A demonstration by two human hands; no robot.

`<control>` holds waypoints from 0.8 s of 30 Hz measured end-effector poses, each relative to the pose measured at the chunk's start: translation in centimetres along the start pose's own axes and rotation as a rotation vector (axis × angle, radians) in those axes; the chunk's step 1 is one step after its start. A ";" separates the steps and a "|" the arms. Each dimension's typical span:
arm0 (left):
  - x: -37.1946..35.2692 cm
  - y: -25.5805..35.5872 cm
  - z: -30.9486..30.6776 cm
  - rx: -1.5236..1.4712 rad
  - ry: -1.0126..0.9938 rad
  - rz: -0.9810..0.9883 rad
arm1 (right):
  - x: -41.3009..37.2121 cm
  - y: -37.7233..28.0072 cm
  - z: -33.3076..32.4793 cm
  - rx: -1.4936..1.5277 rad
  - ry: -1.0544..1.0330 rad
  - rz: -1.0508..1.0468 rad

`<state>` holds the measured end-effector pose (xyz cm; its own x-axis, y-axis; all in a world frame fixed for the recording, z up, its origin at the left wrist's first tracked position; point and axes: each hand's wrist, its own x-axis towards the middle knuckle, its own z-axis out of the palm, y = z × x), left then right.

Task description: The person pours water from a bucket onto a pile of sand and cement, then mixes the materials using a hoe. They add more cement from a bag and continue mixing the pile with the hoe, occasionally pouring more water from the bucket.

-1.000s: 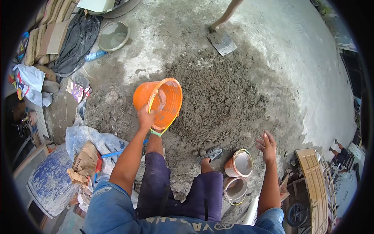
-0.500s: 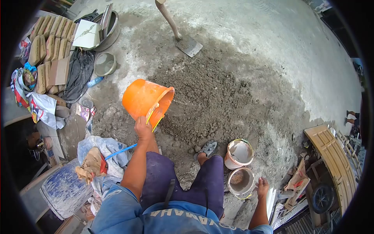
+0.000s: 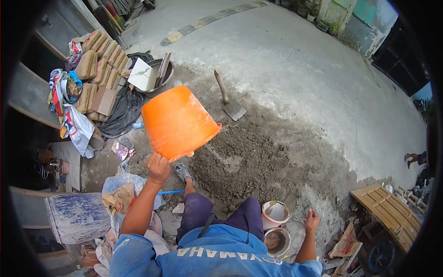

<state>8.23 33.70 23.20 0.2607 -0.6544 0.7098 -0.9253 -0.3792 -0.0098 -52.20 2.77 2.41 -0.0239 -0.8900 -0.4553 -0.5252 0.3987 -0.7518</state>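
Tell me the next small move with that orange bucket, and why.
Probably swing the orange bucket back upright and lower it. The left hand grips its rim, and it is tipped past level with its mouth toward the grey mix pile. No water shows leaving it, so it looks emptied. The right hand hangs open beside the small buckets.

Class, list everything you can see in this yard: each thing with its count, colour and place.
orange bucket: one, orange, raised base-up over the heap's edge
mortar heap: one, grey, ground centre
shovel: one, wooden handle, at the heap's far edge
small buckets: two, whitish, by the right leg
cement sacks: one stack, tan, upper left
drum: one, blue, lower left
wooden panel: one, yellow, lower right
left hand: grips the orange bucket's rim
right hand: open, beside the small buckets
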 end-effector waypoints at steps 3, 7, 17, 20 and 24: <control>3.3 -0.4 -2.7 -0.033 0.067 0.103 | 1.1 0.0 -0.1 -0.036 0.029 -0.069; 6.6 -1.0 -3.5 -0.108 0.162 0.129 | 2.1 -0.8 0.5 -0.194 0.017 -0.111; 5.9 -9.4 5.9 -0.347 0.298 -0.663 | -1.4 -10.8 17.6 -0.160 -0.191 -0.170; 2.1 -16.0 7.9 -0.770 0.327 -1.169 | -9.8 -21.5 29.9 -0.091 -0.482 0.020; -2.4 -24.6 5.0 -1.134 0.575 -1.602 | -22.7 -33.3 47.7 -0.044 -1.016 0.084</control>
<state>31.73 41.29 18.20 0.9579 0.1057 -0.2669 0.2145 0.3544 0.9102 6.38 20.29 15.01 0.6607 -0.2430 -0.7103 -0.5860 0.4244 -0.6903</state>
